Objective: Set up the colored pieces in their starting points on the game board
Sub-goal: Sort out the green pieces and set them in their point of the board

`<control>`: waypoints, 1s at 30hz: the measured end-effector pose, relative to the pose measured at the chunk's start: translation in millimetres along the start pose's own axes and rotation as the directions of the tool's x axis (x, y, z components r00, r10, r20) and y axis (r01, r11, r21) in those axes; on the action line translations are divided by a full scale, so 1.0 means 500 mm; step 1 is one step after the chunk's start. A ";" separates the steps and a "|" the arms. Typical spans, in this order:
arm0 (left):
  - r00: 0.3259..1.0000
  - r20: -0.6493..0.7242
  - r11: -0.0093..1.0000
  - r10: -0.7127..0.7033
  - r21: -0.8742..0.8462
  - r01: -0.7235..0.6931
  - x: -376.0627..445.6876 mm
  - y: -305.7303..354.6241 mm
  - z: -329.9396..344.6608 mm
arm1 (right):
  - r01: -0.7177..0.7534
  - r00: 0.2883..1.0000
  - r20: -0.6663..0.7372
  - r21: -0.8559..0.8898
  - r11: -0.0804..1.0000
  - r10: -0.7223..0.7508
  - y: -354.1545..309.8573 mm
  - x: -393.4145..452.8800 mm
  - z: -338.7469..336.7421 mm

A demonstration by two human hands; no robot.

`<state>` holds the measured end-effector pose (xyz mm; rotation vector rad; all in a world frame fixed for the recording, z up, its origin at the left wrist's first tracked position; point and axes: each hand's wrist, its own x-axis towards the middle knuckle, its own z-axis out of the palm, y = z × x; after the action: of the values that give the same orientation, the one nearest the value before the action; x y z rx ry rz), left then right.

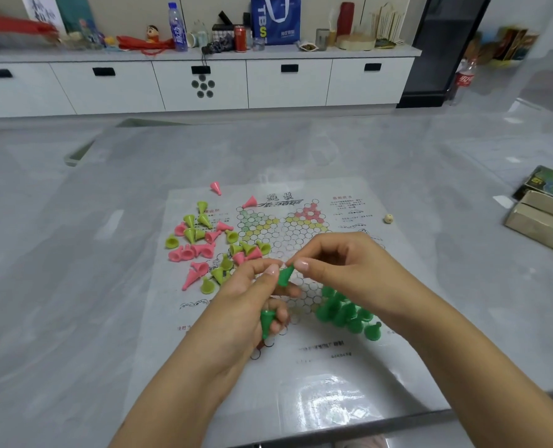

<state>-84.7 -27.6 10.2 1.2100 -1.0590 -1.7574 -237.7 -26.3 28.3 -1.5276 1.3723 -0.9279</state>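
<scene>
Grey and glossy, the table (397, 163) throws back window light near its front edge, and the thin paper game board (349, 360) lies flat on it toward that edge. Beyond stands a long white cabinet (204, 82) crowded with bottles, a can and a blue bag; flat boxes (543, 211) sit at the right edge of the table, with a small pale die (388, 218) near them.

Both hands meet over the middle of the board. The left hand (242, 305) and right hand (343, 266) each pinch the same dark green piece (284, 275) with fingertips, while the left also holds a second green piece (266, 321) in its curled lower fingers. A cluster of green pieces (346, 312) stands on the board's near right point. Pink and yellow-green pieces (204, 247) lie loose in a heap on the board's left side, mostly tipped over.

These cones look like light hollow plastic, stiff and smooth, likely to topple at a nudge. Taking one by its narrow tip seems best, setting the wide base down squarely. The sheet itself could slide on so slick a surface.
</scene>
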 end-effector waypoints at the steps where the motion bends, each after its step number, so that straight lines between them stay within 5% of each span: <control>1: 0.999 -0.035 1.000 -0.013 -0.022 0.012 0.004 -0.001 -0.001 | -0.006 1.000 -0.026 -0.088 0.996 0.004 0.002 0.002 -0.009; 4: 0.993 -0.109 0.992 -0.044 -0.120 0.031 0.022 0.001 -0.009 | -0.014 1.000 -0.026 -0.474 0.880 0.002 0.015 0.006 -0.032; 7: 0.991 -0.132 0.989 -0.025 -0.148 0.006 0.028 0.002 -0.015 | 0.031 0.999 0.044 -0.640 0.768 -0.004 0.029 0.006 -0.031; 30: 0.989 -0.094 0.884 -0.110 -0.464 0.054 0.011 0.017 -0.022 | 0.079 0.996 0.077 -0.678 0.731 -0.037 0.028 0.002 -0.037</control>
<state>-74.6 -38.5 13.9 1.0481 -0.4804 -1.8396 -259.7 -30.0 21.9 -2.1316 1.7399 -0.3968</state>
